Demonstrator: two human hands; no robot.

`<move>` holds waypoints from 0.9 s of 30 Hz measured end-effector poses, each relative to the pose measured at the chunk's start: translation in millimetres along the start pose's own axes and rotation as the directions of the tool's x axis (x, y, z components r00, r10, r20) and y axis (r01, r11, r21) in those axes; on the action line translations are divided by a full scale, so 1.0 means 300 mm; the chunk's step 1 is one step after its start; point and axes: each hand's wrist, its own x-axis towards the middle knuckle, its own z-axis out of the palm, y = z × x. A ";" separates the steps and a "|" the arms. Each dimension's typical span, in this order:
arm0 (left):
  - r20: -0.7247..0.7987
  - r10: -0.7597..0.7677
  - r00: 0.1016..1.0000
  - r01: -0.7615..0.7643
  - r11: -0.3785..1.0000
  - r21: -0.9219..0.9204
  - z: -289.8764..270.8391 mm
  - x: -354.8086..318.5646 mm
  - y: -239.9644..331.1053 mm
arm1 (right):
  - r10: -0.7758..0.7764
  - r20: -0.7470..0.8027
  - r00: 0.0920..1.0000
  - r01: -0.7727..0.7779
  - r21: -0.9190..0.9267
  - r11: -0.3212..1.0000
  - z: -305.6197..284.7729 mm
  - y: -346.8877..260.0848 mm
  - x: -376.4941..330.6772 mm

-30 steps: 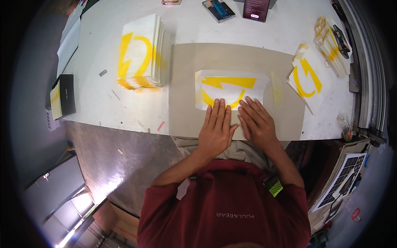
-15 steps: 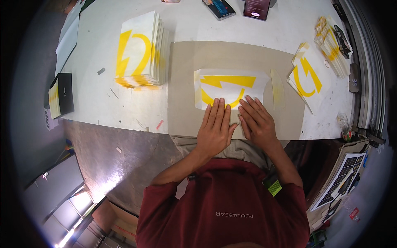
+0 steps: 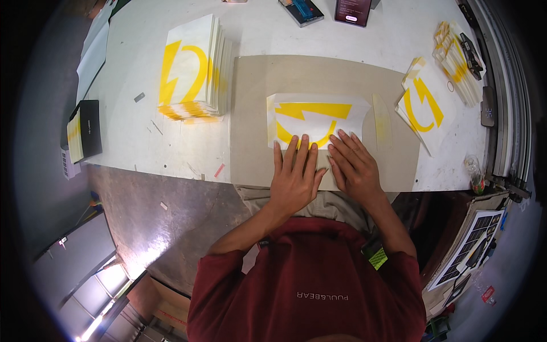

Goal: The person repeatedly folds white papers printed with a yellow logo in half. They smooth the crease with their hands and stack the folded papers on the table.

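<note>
Smoothing step, looks like: sheet (image 3: 317, 117) is pressed flat under left hand (image 3: 296, 174) and right hand (image 3: 354, 162), fingers spread, nothing gripped; outward strokes probably needed next.

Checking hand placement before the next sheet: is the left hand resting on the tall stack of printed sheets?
No, the left hand lies flat on the single yellow-printed sheet beside the right hand; the stack sits apart.

Sheet (image 3: 319, 117) on board (image 3: 256, 114) at counter (image 3: 131, 148) centre, both hands on sheet's near edge, stack (image 3: 191, 68) left of board, loose sheets (image 3: 424, 105) right, phones (image 3: 327, 8) behind.
</note>
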 end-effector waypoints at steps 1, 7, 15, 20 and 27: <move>-0.001 0.002 1.000 -0.002 1.000 0.002 0.003 -0.001 -0.002 | 0.000 0.000 1.000 0.000 0.002 1.000 0.001 0.000 0.000; 0.001 -0.002 1.000 0.002 1.000 0.017 -0.001 -0.001 0.000 | 0.005 0.000 1.000 -0.005 0.003 1.000 -0.001 0.000 0.001; 0.006 -0.007 1.000 0.007 1.000 0.025 -0.002 0.000 0.000 | 0.007 -0.004 1.000 -0.007 0.012 1.000 0.002 0.001 0.000; -0.001 -0.020 1.000 0.020 1.000 0.020 0.007 0.002 0.004 | 0.017 -0.016 1.000 -0.017 0.021 1.000 0.004 -0.003 0.009; -0.005 -0.006 1.000 0.006 1.000 0.025 0.000 0.003 0.002 | 0.023 -0.025 0.999 -0.022 0.024 0.999 0.003 -0.004 0.005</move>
